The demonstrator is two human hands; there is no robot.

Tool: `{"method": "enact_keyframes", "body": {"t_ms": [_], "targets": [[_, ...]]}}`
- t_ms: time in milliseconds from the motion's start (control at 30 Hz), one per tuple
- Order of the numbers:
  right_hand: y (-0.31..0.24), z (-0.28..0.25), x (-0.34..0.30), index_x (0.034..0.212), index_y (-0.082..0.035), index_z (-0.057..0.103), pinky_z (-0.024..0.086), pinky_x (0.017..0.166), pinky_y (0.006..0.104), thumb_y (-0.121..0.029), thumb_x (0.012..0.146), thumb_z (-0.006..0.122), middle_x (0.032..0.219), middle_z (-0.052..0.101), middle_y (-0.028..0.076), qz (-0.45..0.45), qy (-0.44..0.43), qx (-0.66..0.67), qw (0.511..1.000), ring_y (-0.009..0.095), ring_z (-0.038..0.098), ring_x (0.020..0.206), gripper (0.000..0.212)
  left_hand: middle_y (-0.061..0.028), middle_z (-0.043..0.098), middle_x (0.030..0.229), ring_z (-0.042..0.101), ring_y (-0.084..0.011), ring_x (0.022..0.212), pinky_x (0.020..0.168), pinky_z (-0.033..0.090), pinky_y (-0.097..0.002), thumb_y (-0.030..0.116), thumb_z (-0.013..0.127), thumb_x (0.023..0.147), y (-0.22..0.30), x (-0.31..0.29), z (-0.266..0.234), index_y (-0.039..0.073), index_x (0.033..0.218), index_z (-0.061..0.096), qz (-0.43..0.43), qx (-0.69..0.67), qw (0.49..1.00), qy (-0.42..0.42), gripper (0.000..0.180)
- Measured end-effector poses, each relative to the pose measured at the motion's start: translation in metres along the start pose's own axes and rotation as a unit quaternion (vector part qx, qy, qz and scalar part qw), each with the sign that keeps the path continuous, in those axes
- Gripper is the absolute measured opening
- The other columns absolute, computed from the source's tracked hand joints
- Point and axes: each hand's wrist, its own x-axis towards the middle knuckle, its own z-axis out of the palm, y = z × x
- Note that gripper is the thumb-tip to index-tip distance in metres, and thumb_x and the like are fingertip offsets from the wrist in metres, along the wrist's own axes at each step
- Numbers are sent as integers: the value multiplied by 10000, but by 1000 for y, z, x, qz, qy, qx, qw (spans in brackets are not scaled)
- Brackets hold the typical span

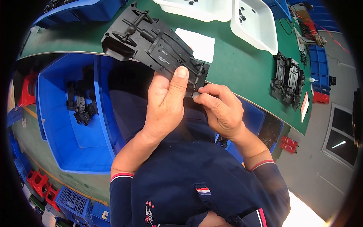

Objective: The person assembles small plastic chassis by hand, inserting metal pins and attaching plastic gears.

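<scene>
A black plastic toy car chassis (160,49) is tilted over the table's near edge, its ribbed underside and axle parts facing me. My left hand (166,104) grips its near end, with the thumb pressed on the face and the other fingers hidden behind it. At the chassis's near right corner, my right hand (223,108) is closed in a pinch, thumb and forefinger together. A small pale piece (196,94) shows at those fingertips, touching the corner; its kind cannot be made out.
Two white trays (254,23) with small black parts stand on the green table (234,72), near a white sheet (200,43). More black chassis (289,79) lie at right. A blue bin (75,142) holding black parts is at left, below the table's edge.
</scene>
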Motion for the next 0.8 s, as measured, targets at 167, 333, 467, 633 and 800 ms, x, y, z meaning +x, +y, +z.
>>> {"method": "enact_keyframes", "body": {"t_ms": [167, 333, 467, 633, 800], "targets": [[-2, 0, 0, 879, 0, 634, 509, 585, 323, 104, 590, 662, 854, 595, 126, 19, -1, 9, 1000, 262, 604, 701, 308, -145, 504, 1326, 545, -191, 1126, 959, 459, -348, 135, 452, 997, -2, 0, 0, -38, 1323, 429, 1, -5, 1000, 1, 370], [-1, 4, -2, 879, -6, 639, 499, 577, 317, 115, 574, 659, 843, 592, 111, 25, 11, -2, 1000, 252, 597, 699, 329, -150, 501, 1327, 533, -196, 1142, 971, 450, -353, 120, 451, 995, -3, -2, 4, -34, 1327, 423, 7, 0, 1000, 17, 367], [2, 7, -3, 887, -9, 646, 494, 570, 314, 114, 559, 658, 841, 597, 108, 9, 16, -3, 1000, 239, 596, 693, 351, -151, 503, 1322, 531, -199, 1146, 977, 447, -357, 114, 451, 994, -4, -1, 2, -30, 1328, 422, 15, -7, 1000, 21, 365], [2, 3, -3, 947, -18, 658, 522, 627, 312, 86, 654, 723, 890, 638, 120, 53, 19, 75, 996, 245, 632, 747, 318, -148, 511, 1309, 540, -203, 1143, 972, 457, -361, 117, 443, 996, -5, -2, -2, -28, 1315, 430, -1, -11, 999, 32, 350], [8, -4, -3, 993, -11, 647, 537, 669, 303, 51, 703, 746, 908, 665, 145, 81, 13, 93, 992, 255, 654, 790, 313, -154, 515, 1302, 547, -210, 1140, 977, 457, -368, 130, 431, 1001, -3, 1, -3, -37, 1301, 428, -27, -70, 996, 46, 344]]}}
